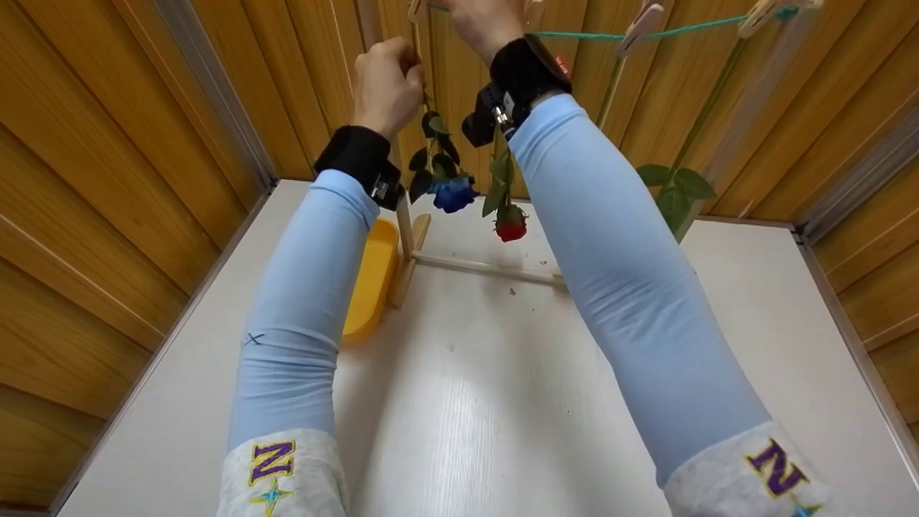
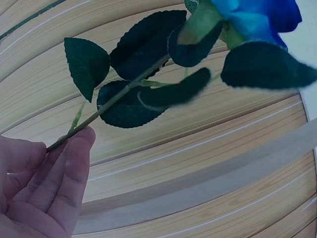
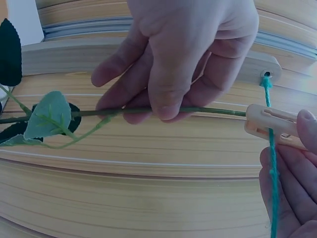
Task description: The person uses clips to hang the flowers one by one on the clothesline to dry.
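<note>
A blue rose (image 1: 454, 194) with dark green leaves hangs head down in the head view. My left hand (image 1: 388, 82) pinches its stem between thumb and fingers, seen closely in the left wrist view, where the blue petals (image 2: 262, 20) are at the top right. In the right wrist view, a pale clothespin (image 3: 270, 121) sits on the green cord (image 3: 273, 173), with the stem's end (image 3: 233, 112) at its jaws. My right hand (image 3: 292, 188) holds the clothespin's other end between thumb and fingers. The head view cuts off part of this hand.
Just right of the blue rose hangs a red rose (image 1: 511, 224). More clothespins (image 1: 639, 29) are on the cord. A yellow tray (image 1: 373, 287) lies beside the wooden stand (image 1: 488, 268) on the white table (image 1: 459, 402). Green leaves (image 1: 675, 188) hang farther right.
</note>
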Motion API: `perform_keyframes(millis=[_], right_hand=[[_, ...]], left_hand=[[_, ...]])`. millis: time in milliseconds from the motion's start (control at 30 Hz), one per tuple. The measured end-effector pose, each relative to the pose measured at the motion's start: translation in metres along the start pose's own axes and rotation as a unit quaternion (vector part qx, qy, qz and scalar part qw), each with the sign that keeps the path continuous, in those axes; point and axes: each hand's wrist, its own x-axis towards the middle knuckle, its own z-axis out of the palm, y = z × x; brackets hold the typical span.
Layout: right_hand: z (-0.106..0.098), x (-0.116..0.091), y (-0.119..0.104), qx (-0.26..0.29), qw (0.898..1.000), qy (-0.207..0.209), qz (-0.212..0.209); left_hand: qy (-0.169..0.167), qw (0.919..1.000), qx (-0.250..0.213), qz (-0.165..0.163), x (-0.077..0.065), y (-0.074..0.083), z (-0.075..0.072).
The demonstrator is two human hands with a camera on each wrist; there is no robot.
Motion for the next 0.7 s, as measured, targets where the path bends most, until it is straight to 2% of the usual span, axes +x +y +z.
perform_keyframes(millis=[167, 433, 567, 700], right_hand=[[0.0024, -0.0005, -0.0002, 0.052, 0.999, -0.013, 0.003], [-0.0011, -0.0025, 0.0028, 0.049, 0.998, -0.027, -0.031], [-0.0027, -0.0027, 0.0032, 0.037, 0.998, -0.030, -0.029], [-0.0024, -0.0028, 0.0027, 0.047, 0.998, -0.031, -0.016]], left_hand=[[-0.006, 1.0000, -0.008, 0.002, -0.0001, 0.0019, 0.0006], [-0.012, 0.9999, -0.010, -0.001, 0.0008, 0.0017, 0.0002], [-0.014, 0.9999, -0.005, 0.002, 0.0018, 0.0019, -0.0006], [-0.015, 0.9999, -0.001, 0.002, 0.0019, 0.0018, -0.0015]])
